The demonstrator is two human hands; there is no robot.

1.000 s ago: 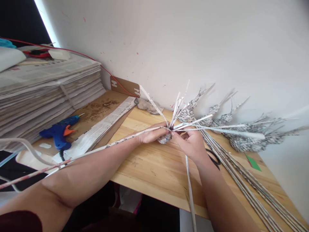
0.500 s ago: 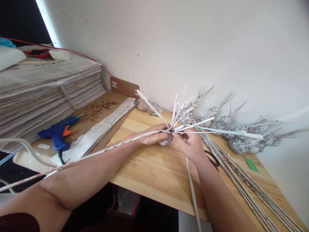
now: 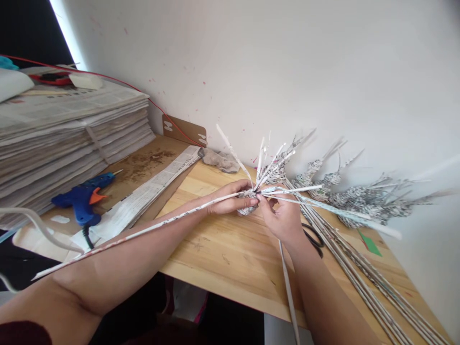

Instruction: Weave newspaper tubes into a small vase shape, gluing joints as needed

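Observation:
Between my hands, over the wooden table, is a small woven newspaper piece (image 3: 247, 210) with several rolled-paper strands fanning out of its top. My left hand (image 3: 230, 197) is closed around its left side, the thumb pressed on the front. A long paper tube (image 3: 172, 219) runs from the weave back along my left forearm. My right hand (image 3: 282, 213) pinches at the base of the strands on the right side, its fingers partly hidden behind them. Another paper tube (image 3: 287, 282) hangs down below my right hand past the table edge.
Several finished-looking woven newspaper pieces (image 3: 373, 203) stand along the wall at right. Long paper tubes (image 3: 352, 263) lie beside my right forearm, near black scissor handles (image 3: 313, 239). At left are a blue glue gun (image 3: 81, 199), paper strips (image 3: 151, 189) and a tall newspaper stack (image 3: 72, 129).
The tube along my left forearm has slid so its far end now shows near my elbow. The upright strands have shifted slightly right, and the long ones at right tilt lower.

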